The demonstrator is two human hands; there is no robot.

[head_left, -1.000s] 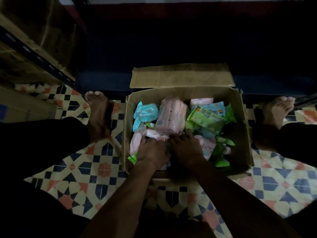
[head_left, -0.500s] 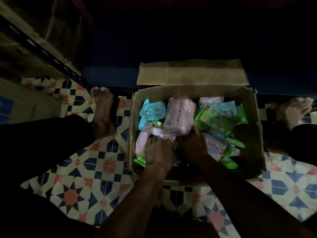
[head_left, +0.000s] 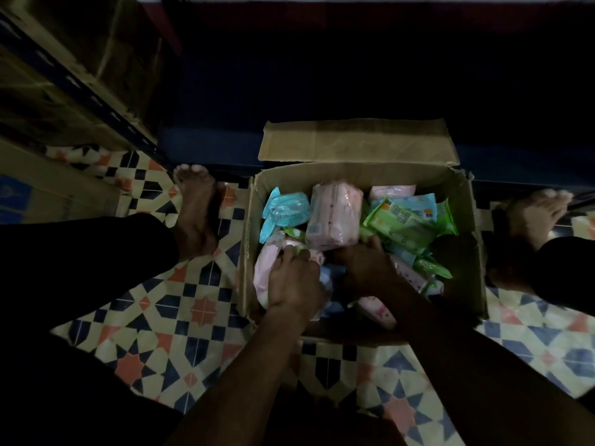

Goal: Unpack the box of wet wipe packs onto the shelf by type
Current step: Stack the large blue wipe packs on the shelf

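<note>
In the open cardboard box point(head_left: 467, 220), under both hands: mixed wet wipe packs, soft, light, slick-filmed; best taken across the flat body. Left hand point(head_left: 294, 278) curls onto a pale pink pack point(head_left: 265, 272); right hand point(head_left: 367, 265) meets the big pink pack point(head_left: 333, 217), grasp unclear.

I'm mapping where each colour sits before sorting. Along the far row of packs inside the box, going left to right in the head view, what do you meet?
Blue pack → tall pink pack → green pack, which lies near the right wall of the cardboard box.
</note>
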